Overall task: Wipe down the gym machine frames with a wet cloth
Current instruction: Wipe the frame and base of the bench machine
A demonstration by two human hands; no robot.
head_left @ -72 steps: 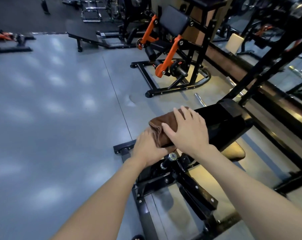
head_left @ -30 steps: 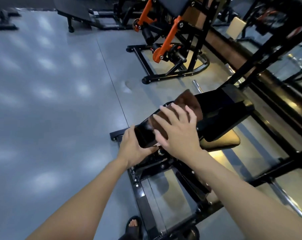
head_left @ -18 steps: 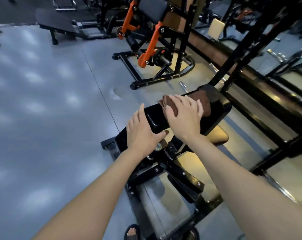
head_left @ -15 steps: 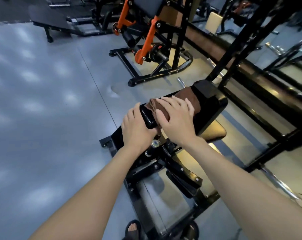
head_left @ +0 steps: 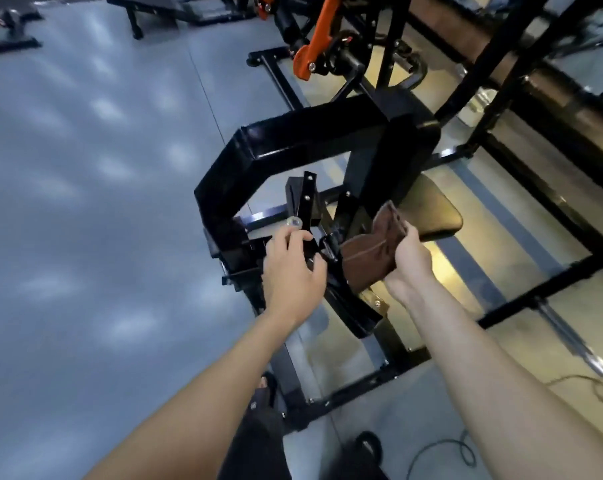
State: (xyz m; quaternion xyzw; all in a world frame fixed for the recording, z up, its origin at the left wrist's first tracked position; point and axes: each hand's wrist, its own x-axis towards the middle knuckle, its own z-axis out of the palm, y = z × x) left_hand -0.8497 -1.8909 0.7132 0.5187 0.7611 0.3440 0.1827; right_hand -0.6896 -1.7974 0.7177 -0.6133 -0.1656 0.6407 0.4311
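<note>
The right hand (head_left: 409, 256) grips the folded brown cloth (head_left: 369, 259) low beside the black machine frame (head_left: 293, 140); its fingertips are hidden. The left hand (head_left: 291, 271) hovers relaxed, holding nothing.

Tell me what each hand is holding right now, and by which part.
The right hand grips the folded brown cloth by its right edge. The left hand holds nothing; its fingers hang loosely curled near the black machine frame.

I note open grey floor (head_left: 85, 202) left of the black machine frame (head_left: 293, 133). Ahead, its bracket (head_left: 305, 199) and seat pad (head_left: 431, 213) crowd the gap; black rails (head_left: 535, 188) block the right.
</note>
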